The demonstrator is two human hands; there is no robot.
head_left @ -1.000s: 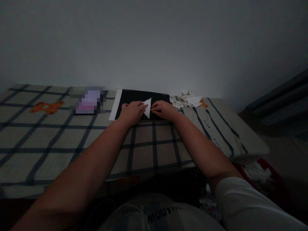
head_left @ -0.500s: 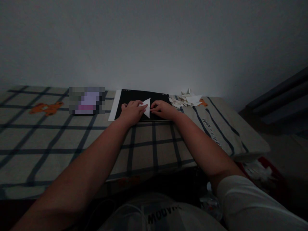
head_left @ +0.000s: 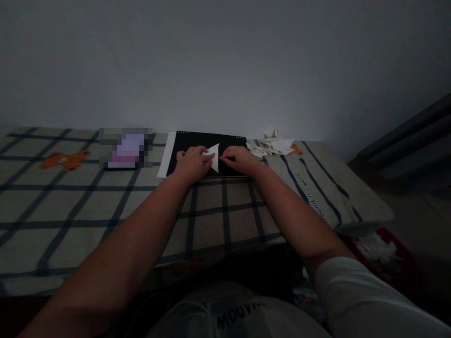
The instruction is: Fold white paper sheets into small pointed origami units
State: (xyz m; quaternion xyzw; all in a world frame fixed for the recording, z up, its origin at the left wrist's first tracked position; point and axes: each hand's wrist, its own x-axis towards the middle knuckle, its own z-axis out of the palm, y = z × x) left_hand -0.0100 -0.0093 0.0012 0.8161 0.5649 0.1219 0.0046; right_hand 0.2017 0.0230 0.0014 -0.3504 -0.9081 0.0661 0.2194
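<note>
The white paper triangle [head_left: 213,157] lies on a black mat [head_left: 190,141]. Its long edge runs away from the person and its short point faces left. The left hand [head_left: 192,163], fingers curled, pinches that point. The right hand [head_left: 240,159] touches the long edge, but its grip cannot be made out. Folded paper scraps [head_left: 273,145] lie to the right. The checked cloth [head_left: 211,206] carries upside-down print ending in "world".

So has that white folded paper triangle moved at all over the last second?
No. The white folded paper triangle sits at the same spot on the black rectangular mat, between the left hand and right hand.
</note>
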